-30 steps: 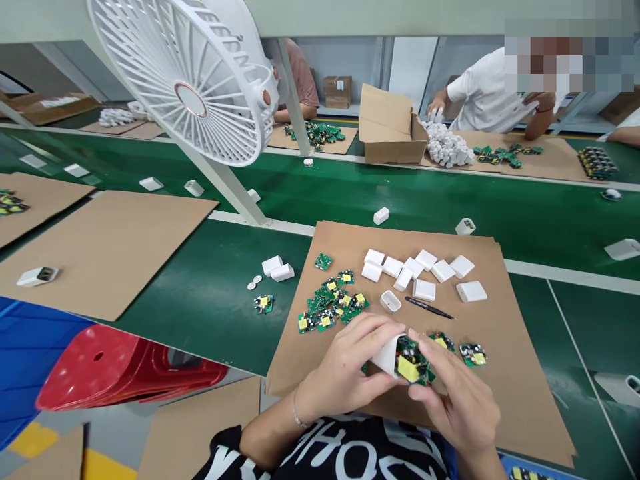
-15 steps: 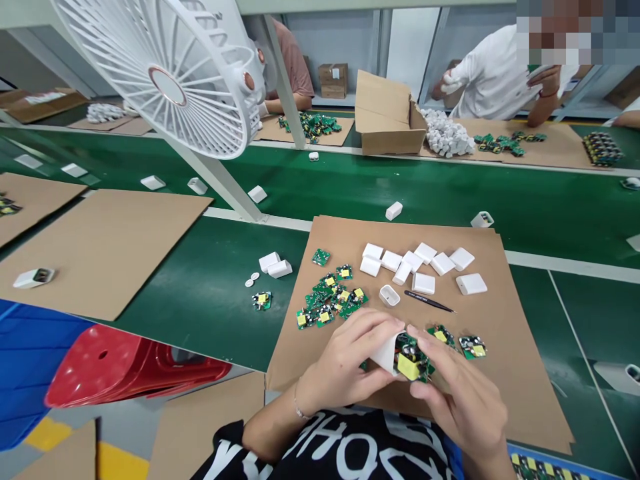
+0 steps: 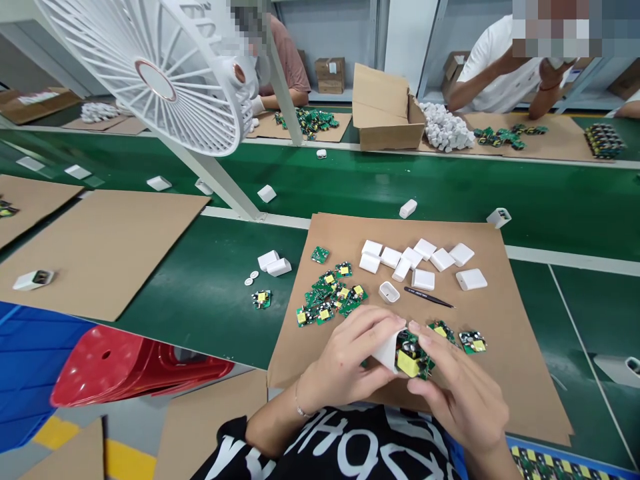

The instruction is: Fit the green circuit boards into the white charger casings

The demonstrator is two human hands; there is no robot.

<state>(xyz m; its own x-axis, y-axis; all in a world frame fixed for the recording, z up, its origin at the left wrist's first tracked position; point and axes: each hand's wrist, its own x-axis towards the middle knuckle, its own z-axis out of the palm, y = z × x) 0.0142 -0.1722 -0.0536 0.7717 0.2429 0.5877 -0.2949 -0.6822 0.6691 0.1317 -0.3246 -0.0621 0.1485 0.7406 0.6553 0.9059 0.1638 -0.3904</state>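
Note:
My left hand [image 3: 345, 363] is wrapped round a white plastic shell [image 3: 387, 349], held just above the near edge of a cardboard sheet [image 3: 510, 360]. My right hand [image 3: 457, 393] pinches a green circuit board with a yellow part [image 3: 413, 360], whose end sits in the shell's open mouth. A heap of similar green boards [image 3: 330, 297] lies to the left of my hands. A row of white shells [image 3: 420, 261] lies further back, with one open shell [image 3: 389, 292] and black tweezers [image 3: 429, 298] between.
A white fan [image 3: 160, 73] on a slanted post hangs over the green conveyor belt [image 3: 350, 187], which carries scattered white shells. Other people work across the belt beside a cardboard box [image 3: 385, 120]. Red and blue bins [image 3: 100, 363] sit low on the left.
Both hands keep the same hold on shell and board. The view has shifted slightly, and the loose shells on the belt have drifted to the right.

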